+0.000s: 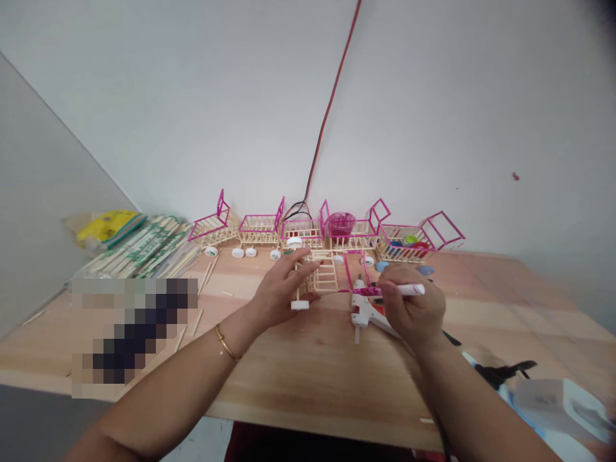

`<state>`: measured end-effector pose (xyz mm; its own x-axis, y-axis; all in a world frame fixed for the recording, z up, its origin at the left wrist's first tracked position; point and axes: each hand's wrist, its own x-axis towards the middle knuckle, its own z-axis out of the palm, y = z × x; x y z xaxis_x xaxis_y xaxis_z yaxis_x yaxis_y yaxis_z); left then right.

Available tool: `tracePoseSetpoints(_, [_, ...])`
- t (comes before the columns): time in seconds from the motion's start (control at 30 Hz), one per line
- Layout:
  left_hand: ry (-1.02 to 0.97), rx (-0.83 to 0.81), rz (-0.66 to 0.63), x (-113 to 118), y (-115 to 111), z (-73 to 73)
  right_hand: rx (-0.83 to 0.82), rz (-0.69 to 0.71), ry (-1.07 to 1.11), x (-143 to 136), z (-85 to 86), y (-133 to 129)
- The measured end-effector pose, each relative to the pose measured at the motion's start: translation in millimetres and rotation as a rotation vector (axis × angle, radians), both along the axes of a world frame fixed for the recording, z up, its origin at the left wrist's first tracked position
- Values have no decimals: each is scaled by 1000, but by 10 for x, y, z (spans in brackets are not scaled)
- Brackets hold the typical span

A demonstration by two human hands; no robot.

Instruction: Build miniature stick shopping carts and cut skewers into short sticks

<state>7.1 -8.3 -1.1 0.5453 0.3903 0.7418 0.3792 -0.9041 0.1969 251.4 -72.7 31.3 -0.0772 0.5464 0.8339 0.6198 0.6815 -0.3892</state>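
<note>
My left hand point(275, 294) grips a small cart made of wooden sticks point(326, 271), tipped on its side so that its white bottle-cap wheels point(299, 305) face left. A handle frame point(348, 269), coloured pink, sticks out from the cart's right end. In my closed right hand point(418, 311) is a white marker pen point(411, 290) with a pink front part. Its tip points left and meets or nearly meets the frame's near stick; exact contact is hard to see. Just beneath the marker lies a white hot glue gun point(360, 311).
Behind stands a row of similar stick carts point(260, 230) with pink rims, one by a pink bowl point(341, 224). Stick bundles point(144, 247) and a yellow packet point(108, 228) lie left. Loose sticks point(208, 269) are scattered there. Black-handled tools point(505, 373) and a translucent container point(558, 404) sit right.
</note>
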Motion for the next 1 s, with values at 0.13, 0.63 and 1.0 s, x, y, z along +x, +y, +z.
tracePoseSetpoints(0.13, [-3,-5,-2,2,0,11,-9,-12,3,5,-19,5])
tracePoseSetpoints(0.63, [-11,-39,30,14,0,-12,-3,-83,-64,-31,59,-8])
tracePoseSetpoints(1.0, [0,-132,145,43,-7,-25,-132,57,-265,-135,19,28])
